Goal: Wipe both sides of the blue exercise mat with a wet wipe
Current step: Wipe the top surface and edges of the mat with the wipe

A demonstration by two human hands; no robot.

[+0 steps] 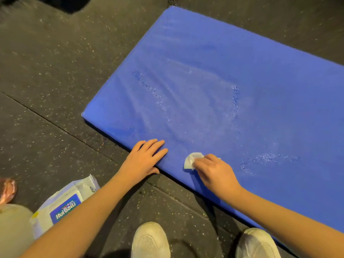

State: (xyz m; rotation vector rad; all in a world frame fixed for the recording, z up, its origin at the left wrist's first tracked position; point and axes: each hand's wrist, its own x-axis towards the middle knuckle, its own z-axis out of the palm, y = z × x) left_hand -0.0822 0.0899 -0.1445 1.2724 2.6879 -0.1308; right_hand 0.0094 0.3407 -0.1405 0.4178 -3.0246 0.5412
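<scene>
- Two white shoes (150, 239) stand on the black speckled rubber floor (46, 71) at the bottom of the view. Their toes point at the near long edge of the mat.
- A soft pack of wet wipes (63, 205) with a blue label lies on the floor to the left. It is beside the left forearm and apart from the mat.
- The left hand (143, 158) rests flat on the mat's near edge. Its fingers are straight and close together on the blue surface, and the thumb hooks down over the side. It looks to be steadying the mat.
- Just to its right, the right hand (214, 171) has its fingers curled, pinching a bunched white wet wipe (192, 160) against the mat. The wipe sticks out on the left of the knuckles, towards the left hand.
- The blue exercise mat (223, 81) lies flat on the floor. Its long axis runs from the near-left corner out past the right of the frame, and its short end slants away at upper left.
- Pale damp streaks (186, 94) fan across the middle, beyond both hands.
- The upper face appears partly wiped. The surface ahead of the wipe lies mostly away from the fingers and along the long axis to the right, on the right hand's own side, so that hand is better placed for the next stroke. The underside is out of sight and will need the mat turned over.
</scene>
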